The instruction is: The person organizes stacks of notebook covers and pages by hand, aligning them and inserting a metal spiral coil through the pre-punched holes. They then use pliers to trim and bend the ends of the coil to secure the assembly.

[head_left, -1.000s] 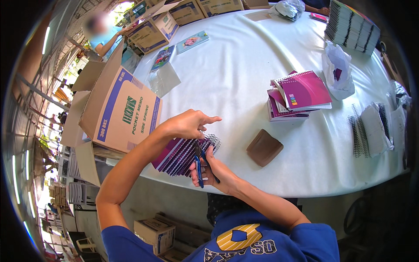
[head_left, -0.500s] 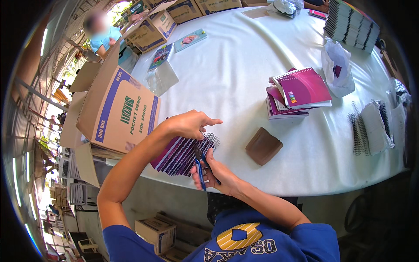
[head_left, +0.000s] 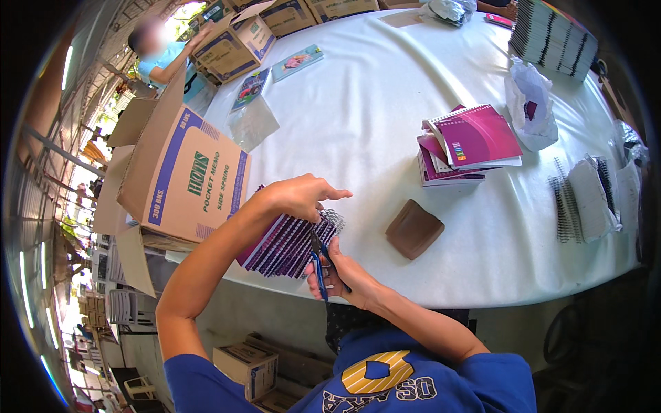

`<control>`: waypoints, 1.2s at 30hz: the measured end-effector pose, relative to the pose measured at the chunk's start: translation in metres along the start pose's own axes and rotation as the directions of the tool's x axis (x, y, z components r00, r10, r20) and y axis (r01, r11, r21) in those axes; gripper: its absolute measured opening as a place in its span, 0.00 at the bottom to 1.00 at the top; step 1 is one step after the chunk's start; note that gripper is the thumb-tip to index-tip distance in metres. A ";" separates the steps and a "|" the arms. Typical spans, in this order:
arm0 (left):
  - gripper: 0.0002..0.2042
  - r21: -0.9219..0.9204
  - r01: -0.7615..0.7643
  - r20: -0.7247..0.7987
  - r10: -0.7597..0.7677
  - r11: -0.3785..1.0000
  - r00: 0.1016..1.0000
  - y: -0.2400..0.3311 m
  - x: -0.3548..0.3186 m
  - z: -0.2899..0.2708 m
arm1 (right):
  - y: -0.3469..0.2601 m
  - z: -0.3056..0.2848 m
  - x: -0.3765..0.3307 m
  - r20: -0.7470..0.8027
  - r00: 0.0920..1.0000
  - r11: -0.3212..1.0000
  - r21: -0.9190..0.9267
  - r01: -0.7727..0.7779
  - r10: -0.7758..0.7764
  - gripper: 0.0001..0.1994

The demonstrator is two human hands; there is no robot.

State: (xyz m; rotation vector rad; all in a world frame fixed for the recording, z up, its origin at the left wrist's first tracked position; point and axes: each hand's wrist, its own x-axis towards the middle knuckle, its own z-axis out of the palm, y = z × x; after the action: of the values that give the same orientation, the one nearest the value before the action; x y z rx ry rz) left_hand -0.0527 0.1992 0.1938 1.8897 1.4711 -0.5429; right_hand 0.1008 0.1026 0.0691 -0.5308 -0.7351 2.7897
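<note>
Slanting at the table's near edge is a row of purple spiral notebooks [head_left: 281, 242], their wire bindings upward and several coil ends sticking out at the right. My left hand [head_left: 300, 195] lies over the far end of this row, one finger stretched out to the right and others bent down at the coils. Blue-handled pliers [head_left: 319, 268] are gripped in my right hand [head_left: 350, 279]. Their dark jaws point up to the coil ends, below my left fingers; whether they bite on a wire is too small to tell.
A large open carton [head_left: 196, 172] stands left of the notebooks. Rightward lie a brown block-like piece [head_left: 414, 229], a pile of purple notebooks [head_left: 475, 141], a white plastic bag [head_left: 531, 103] and loose wire coils [head_left: 566, 206]. Across the table, a person [head_left: 162, 58] stands beside more cartons [head_left: 234, 51].
The pliers and my right hand have shifted very slightly to the right. My left hand keeps its place. The person across the table has raised an arm toward a carton.
</note>
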 end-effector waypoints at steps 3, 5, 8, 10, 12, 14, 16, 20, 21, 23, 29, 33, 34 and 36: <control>0.42 -0.089 -0.031 -0.027 0.029 0.996 0.999 -0.006 -0.001 0.002 | -0.002 0.000 -0.002 -0.050 0.999 0.999 0.039 0.012 -0.010 0.41; 0.42 -0.071 -0.064 -0.061 0.060 0.995 0.996 -0.006 0.000 0.002 | -0.009 -0.001 -0.004 -0.058 0.998 1.000 0.022 -0.017 0.018 0.39; 0.42 -0.080 -0.080 -0.054 0.075 0.994 0.996 -0.005 -0.001 0.001 | -0.008 -0.007 0.002 -0.013 1.000 1.000 0.011 0.002 -0.002 0.38; 0.42 -0.022 -0.069 -0.051 0.068 0.997 0.996 0.000 -0.001 -0.001 | -0.010 -0.011 0.005 0.016 1.000 0.999 0.034 -0.012 0.012 0.37; 0.42 0.031 -0.060 -0.048 0.061 0.998 0.997 0.003 0.001 0.000 | -0.011 -0.013 0.008 0.044 0.999 0.998 0.057 -0.030 0.028 0.37; 0.42 0.075 -0.028 -0.033 0.030 0.997 0.999 0.005 0.004 0.000 | -0.013 -0.014 0.010 0.031 0.999 0.997 0.065 -0.032 0.030 0.36; 0.41 0.065 -0.025 -0.068 0.029 0.998 0.997 0.000 0.007 0.000 | -0.006 -0.015 0.006 0.030 0.999 1.000 0.023 -0.013 0.013 0.36; 0.39 -0.209 -0.142 -0.188 0.103 0.967 0.977 -0.020 0.012 0.010 | -0.007 -0.008 -0.003 -0.124 0.992 1.000 0.006 0.008 -0.007 0.37; 0.39 -0.209 -0.144 -0.188 0.105 0.967 0.977 -0.020 0.014 0.010 | -0.007 -0.011 -0.003 -0.125 0.992 1.000 0.006 0.009 -0.008 0.37; 0.38 -0.177 -0.143 -0.114 0.124 0.974 0.986 -0.022 0.016 0.011 | -0.010 -0.017 0.001 -0.066 0.998 0.999 0.026 -0.020 0.022 0.38; 0.36 -0.099 -0.081 -0.002 0.082 0.992 0.997 -0.018 0.026 0.010 | -0.004 -0.053 0.025 0.453 0.892 0.924 0.342 -0.170 -0.003 0.38; 0.36 -0.105 -0.023 0.026 0.025 0.994 0.999 -0.010 0.027 0.009 | -0.006 -0.036 0.009 0.086 0.995 0.991 0.113 -0.067 0.058 0.38; 0.35 -0.074 -0.018 0.053 0.022 0.997 0.998 -0.009 0.028 0.009 | -0.009 -0.027 0.003 -0.022 0.998 0.997 0.054 -0.052 0.053 0.39; 0.35 -0.037 -0.018 0.082 0.021 0.999 0.996 -0.010 0.030 0.009 | -0.010 -0.024 -0.001 -0.130 0.991 0.999 -0.006 -0.037 0.036 0.39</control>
State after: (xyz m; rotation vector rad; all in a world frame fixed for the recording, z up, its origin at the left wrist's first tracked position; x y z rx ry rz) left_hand -0.0530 0.2146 0.1644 1.8305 1.3993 -0.5740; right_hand 0.1122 0.1212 0.0551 -0.7269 -0.7159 2.7549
